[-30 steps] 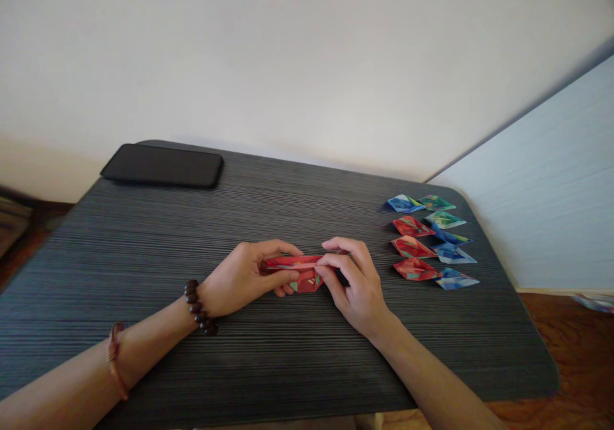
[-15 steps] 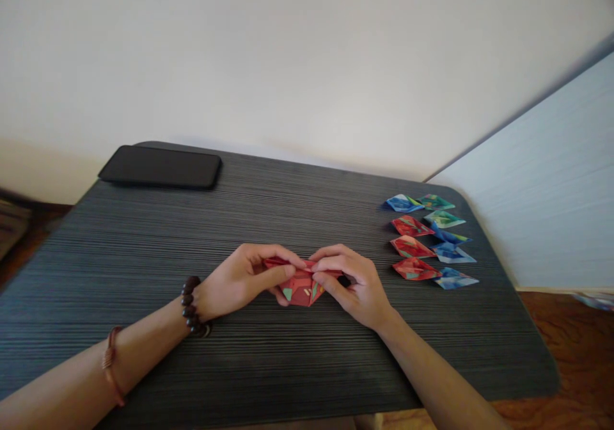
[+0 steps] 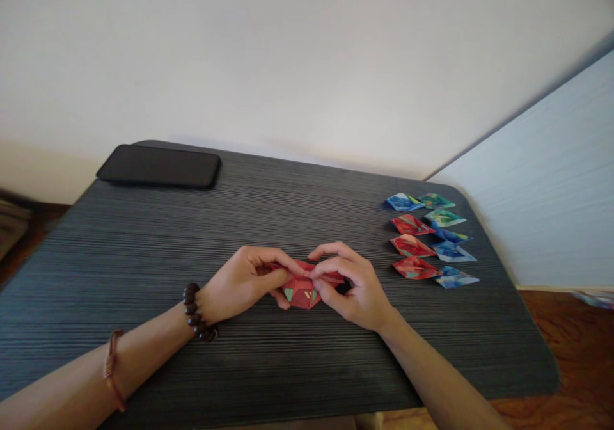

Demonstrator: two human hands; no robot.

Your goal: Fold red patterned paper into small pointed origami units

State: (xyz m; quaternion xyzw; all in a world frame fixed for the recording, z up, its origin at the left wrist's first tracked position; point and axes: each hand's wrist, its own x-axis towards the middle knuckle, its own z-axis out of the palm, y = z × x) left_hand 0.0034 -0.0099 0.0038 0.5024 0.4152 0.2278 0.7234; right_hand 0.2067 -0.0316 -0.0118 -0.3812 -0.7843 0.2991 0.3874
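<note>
A red patterned piece of folded paper is held between both hands just above the table, near the middle of the view. My left hand is closed on its left side, thumb in front and index finger along the top edge. My right hand pinches the right side, with its thumb and index finger meeting at the upper middle fold. Fingers hide both ends of the paper. To the right lie several folded paper pieces with pointed ends, among them a red one and a blue one.
A black phone lies at the back left of the dark grooved table. A white wall rises behind the table. At the right stands a pale panel. Green folded paper sits near the back right corner.
The right index and middle fingers have shifted slightly along the top fold, and the red paper has tilted a little. The other folded pieces have stayed where they were.
</note>
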